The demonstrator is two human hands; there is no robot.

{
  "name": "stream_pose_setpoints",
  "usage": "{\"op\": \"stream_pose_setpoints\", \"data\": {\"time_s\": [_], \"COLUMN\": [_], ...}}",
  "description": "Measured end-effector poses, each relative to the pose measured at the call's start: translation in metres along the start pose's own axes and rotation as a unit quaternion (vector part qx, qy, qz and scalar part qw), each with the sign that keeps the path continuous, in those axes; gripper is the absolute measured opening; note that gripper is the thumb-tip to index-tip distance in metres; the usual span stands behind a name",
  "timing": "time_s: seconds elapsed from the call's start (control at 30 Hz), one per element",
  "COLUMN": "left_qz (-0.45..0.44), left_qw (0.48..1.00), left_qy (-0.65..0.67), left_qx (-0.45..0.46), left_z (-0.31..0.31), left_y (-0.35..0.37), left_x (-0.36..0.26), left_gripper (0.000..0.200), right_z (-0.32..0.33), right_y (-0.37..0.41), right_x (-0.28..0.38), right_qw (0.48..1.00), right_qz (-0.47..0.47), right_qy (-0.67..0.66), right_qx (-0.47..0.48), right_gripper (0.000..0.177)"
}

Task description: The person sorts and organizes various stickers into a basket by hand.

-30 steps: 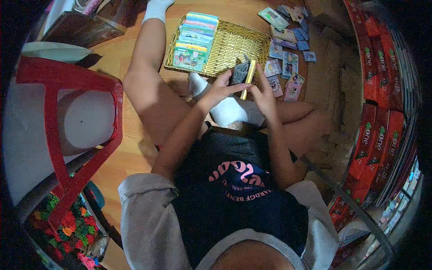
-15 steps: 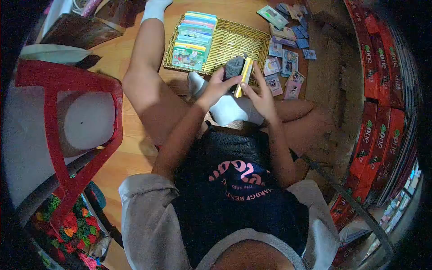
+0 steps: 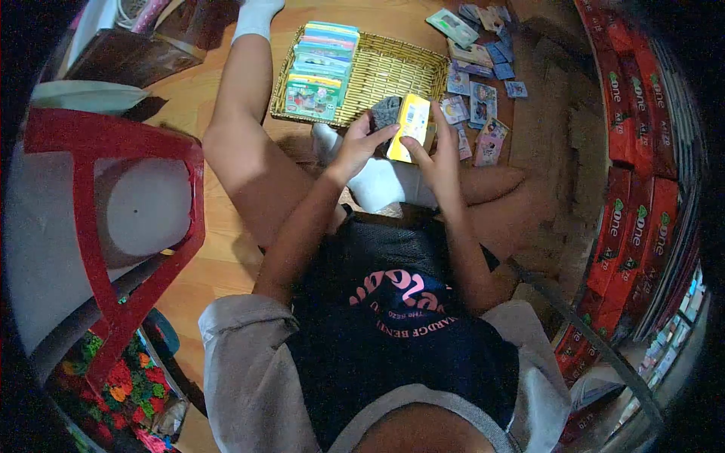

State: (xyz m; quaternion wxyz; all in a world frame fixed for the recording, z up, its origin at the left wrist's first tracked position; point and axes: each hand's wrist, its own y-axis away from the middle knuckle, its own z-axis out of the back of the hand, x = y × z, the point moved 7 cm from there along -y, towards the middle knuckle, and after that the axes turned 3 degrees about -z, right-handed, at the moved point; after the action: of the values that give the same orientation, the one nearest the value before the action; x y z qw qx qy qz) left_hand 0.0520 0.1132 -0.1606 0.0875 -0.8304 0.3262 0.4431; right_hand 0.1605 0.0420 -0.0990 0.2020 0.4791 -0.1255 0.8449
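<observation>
In the head view, a person seated on a wooden floor (image 3: 189, 279) pinches a yellow pack (image 3: 412, 123) between the thumb and fingers of the right hand (image 3: 442, 157), tilted at the near edge of a wicker basket (image 3: 404, 64). The left hand (image 3: 353, 155) grips a gray cloth (image 3: 385, 114) just beside it, thumb reaching the pack's edge. Upright booklets (image 3: 313, 97) line the basket's left side; cards (image 3: 483, 104) lie scattered to its right, near red boxes (image 3: 621, 219).
</observation>
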Motion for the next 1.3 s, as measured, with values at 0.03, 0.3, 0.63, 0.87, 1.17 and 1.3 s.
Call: {"op": "stream_pose_setpoints", "data": {"time_s": [0.03,0.3,0.63,0.87,1.17,1.3], "left_qz": [0.016,0.005,0.076,0.110,0.074,0.077], "left_qw": [1.000,0.998,0.985,0.975,0.983,0.979], "left_qy": [0.016,0.041,-0.061,-0.175,-0.148,-0.169], "left_qx": [0.005,-0.039,-0.140,-0.075,-0.081,-0.081], "left_z": [0.001,0.009,0.020,0.010,0.017,0.020], "left_y": [-0.001,-0.004,0.002,0.000,-0.007,-0.009], "left_x": [0.003,0.003,0.009,0.008,0.013,0.018], "left_gripper": [0.036,0.035,0.033,0.029,0.028,0.027], "right_z": [0.002,0.015,0.034,-0.013,-0.072,-0.075], "right_y": [0.000,-0.007,-0.067,-0.156,-0.190,-0.186], "right_x": [0.006,-0.034,-0.017,-0.015,-0.006,0.002], "right_qw": [1.000,0.982,0.990,0.987,0.960,0.950], "right_qz": [-0.004,-0.093,-0.026,0.072,0.202,0.248], "right_qy": [0.025,-0.152,-0.116,0.142,0.187,0.185], "right_qx": [-0.003,-0.069,-0.072,0.007,0.058,0.050], "right_gripper": [0.073,0.059,0.043,0.029,0.024,0.025]}}
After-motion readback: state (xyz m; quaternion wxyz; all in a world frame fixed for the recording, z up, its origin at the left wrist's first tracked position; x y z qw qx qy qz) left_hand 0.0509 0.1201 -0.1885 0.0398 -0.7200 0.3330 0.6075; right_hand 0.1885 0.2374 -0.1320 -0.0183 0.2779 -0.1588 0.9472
